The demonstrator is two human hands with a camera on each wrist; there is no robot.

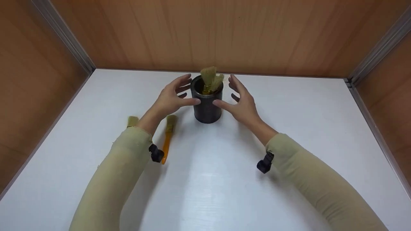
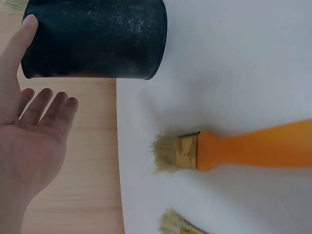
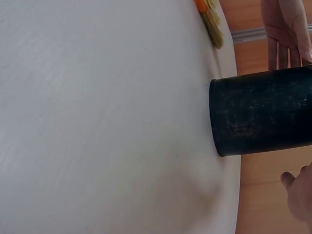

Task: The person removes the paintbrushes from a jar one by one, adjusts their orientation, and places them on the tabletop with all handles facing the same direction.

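1. Standing upright near the middle of the counter's far edge, the black cup (image 1: pixel 207 102) holds two brushes (image 1: pixel 210 78) with their bristles up above its rim.

2. Both hands flank the cup. The left hand (image 1: pixel 171 98) is on its left side with the thumb tip touching the wall; its fingers are spread and gently bent, reaching round toward the back without closing. The left wrist view shows the palm open and the fingers apart from the cup, only the thumb at its wall.

3. The right hand (image 1: pixel 242 102) mirrors it on the right side: thumb tip at or just at the cup's front wall, fingers splayed and clear of it. Whether that thumb truly presses I cannot tell. Neither hand has a grip on anything.

4. Two more brushes lie flat on the counter toward its left edge, nearer the person than the cup: an orange-handled brush (image 1: pixel 167 139) beside the left forearm, bristles pointing away, and another brush (image 1: pixel 132 121) largely hidden behind the left sleeve (image 1: pixel 125 160).

5. As I judge it, the step in hand is either a settling of the cup or a cupping of it between both palms. A sound next move would call for even closing from both sides, low on the wall, so the cup neither tips nor spills its brushes.

6. Wooden walls (image 1: pixel 199 32) enclose the white counter (image 1: pixel 208 179) on three sides.
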